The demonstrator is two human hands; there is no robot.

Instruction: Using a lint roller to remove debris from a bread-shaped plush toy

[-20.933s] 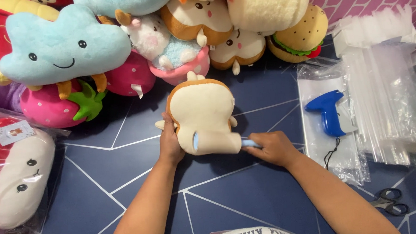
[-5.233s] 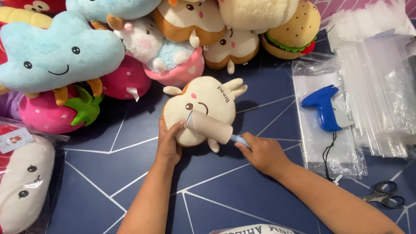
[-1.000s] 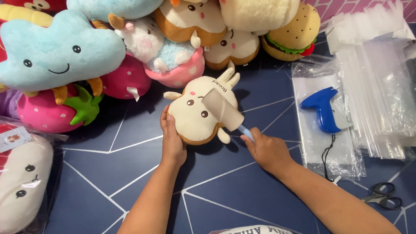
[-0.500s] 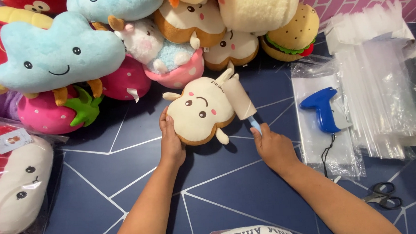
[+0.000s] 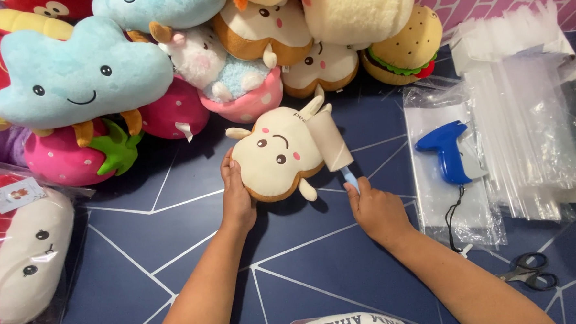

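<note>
A cream toast plush (image 5: 276, 155) lay face up on the dark blue table (image 5: 175, 251), just below a heap of other plush toys (image 5: 166, 50). It was steadied at its left edge by the left hand (image 5: 236, 195), whose fingers were wrapped against the brown rim. A lint roller (image 5: 329, 137) was grasped by its blue handle in the right hand (image 5: 374, 207), which was closed around it. The roller's paper drum was laid across the plush's right side, touching the fabric near the upper corner.

The step in hand was judged to be the rolling of lint off the plush's face; the drum was seen at the right edge, so a pass across that side appeared to be under way. For the next move, the drum would need to be kept flat on the fabric and drawn across the face, with the plush pinned firmly so it would not slide or turn on the table.

To the right, a blue tagging gun (image 5: 448, 152) was rested on a clear bag, beside a stack of clear bags (image 5: 526, 125). Scissors (image 5: 529, 273) lay near the right forearm. A bagged plush (image 5: 27, 257) was seen at the far left.
</note>
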